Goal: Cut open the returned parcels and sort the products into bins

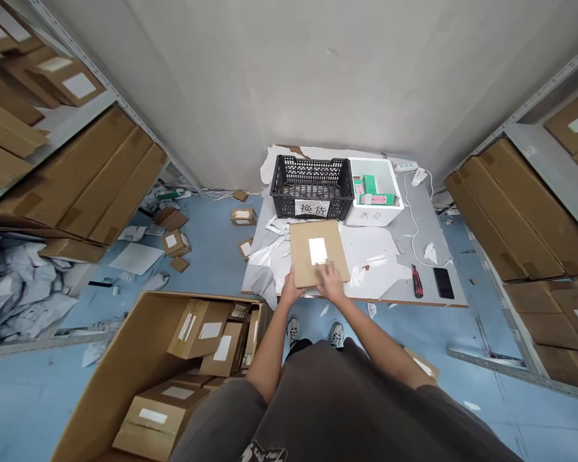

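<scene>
A flat brown cardboard box (299, 247) with a white label (318, 251) lies on the front part of the table. My left hand (290, 288) grips its front left corner. My right hand (330, 280) rests over the front of the box top, just below the label, with its fingers apart and slightly smeared by motion. Right behind the box stand a black plastic crate (313, 206) with a paper sign and a white foam box (373, 217) holding green and pink packages.
A red and black utility knife (417, 281) and a phone (444, 283) lie at the table's right, near a white cable (415, 237). A large open carton (120, 340) of labelled boxes stands left of me. Shelves of cartons (87, 186) flank both sides.
</scene>
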Demonstrator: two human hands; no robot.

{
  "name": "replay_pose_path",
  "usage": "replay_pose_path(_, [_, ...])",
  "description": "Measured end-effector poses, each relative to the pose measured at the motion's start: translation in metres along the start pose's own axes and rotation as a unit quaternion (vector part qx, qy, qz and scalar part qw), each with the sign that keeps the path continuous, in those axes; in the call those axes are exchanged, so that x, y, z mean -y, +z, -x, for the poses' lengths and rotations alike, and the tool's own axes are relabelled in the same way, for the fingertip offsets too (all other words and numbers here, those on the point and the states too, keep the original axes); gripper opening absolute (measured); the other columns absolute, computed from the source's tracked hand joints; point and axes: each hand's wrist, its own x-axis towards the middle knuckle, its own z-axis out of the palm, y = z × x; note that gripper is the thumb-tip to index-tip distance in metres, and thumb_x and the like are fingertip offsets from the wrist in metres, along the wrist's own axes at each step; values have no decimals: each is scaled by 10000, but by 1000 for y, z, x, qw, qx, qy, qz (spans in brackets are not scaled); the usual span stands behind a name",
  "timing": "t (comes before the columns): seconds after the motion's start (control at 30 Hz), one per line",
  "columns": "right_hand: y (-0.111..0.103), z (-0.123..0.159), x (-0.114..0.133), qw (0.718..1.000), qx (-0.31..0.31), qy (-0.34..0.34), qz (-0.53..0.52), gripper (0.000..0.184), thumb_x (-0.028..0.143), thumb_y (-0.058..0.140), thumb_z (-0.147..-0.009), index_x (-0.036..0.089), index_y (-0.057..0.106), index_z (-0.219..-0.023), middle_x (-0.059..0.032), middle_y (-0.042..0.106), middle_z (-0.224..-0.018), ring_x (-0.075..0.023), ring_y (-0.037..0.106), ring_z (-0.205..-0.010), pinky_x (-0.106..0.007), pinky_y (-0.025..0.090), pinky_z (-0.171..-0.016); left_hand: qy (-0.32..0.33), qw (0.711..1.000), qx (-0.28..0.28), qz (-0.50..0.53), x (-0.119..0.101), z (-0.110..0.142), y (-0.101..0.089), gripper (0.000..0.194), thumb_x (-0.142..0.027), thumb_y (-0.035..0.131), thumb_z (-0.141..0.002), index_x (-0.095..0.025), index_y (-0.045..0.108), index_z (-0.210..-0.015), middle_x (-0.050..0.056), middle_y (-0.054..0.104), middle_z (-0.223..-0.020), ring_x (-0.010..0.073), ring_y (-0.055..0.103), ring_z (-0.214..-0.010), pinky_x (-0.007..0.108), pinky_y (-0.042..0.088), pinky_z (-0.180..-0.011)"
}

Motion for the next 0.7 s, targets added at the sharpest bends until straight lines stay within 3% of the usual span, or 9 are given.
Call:
replay_pose_path(0.13, [-5,9,-70,993,18,106,-47,989,309,862,-799,263,391,-1668,-212,246,-1738,-417,299,-1597,-540,341,-1242,-45,987,25,-151,-31,1,8,1316,-245,947,-683,-336,160,-1734,207,230,-1729,408,528,-1448,457,454,-1157])
replay_pose_path(0.23, [11,12,-90,984,33,128,-120,967,264,836,-801,298,387,-1657,-168,365,-1631,-327,504,-1464,-464,464,-1160,-74,978,-7,-193,-46,2,18,1294,-306,948,-700,-363,168,-1730,216,252,-1688,416,584,-1364,466,468,-1118])
replay_pose_path(0.33, [26,12,-88,979,-12,128,-157,894,196,796,-800,282,443,-1617,-127,455,-1497,-285,581,-1364,-440,512,-1122,-63,977,-25,-202,-50,4,22,1234,-324,913,-736,-352,183,-1730,211,322,-1621,402,617,-1303,472,491,-1079])
replay_pose_path(0.43, [25,13,-82,977,-35,136,-159,858,180,802,-792,259,490,-1588,-125,471,-1471,-287,590,-1354,-434,526,-1121,-52,977,-30,-204,-52,4,18,1172,-301,882,-761,-329,220,-1728,219,340,-1602,400,636,-1271,482,504,-1062])
replay_pose_path(0.57, [2,23,-76,978,-77,127,-149,733,207,776,-833,263,566,-1533,-132,497,-1480,-295,630,-1300,-449,564,-1079,-25,982,-30,-187,-62,-2,2,1217,-298,910,-727,-303,222,-1730,214,350,-1616,404,610,-1320,471,504,-1081])
replay_pose_path(0.7, [-32,43,-62,978,-152,99,-101,635,249,722,-892,274,600,-1515,-159,498,-1540,-346,596,-1353,-479,597,-1015,45,992,-26,-115,-69,-11,-14,1304,-333,959,-669,-318,206,-1732,166,366,-1630,400,496,-1456,465,501,-1121])
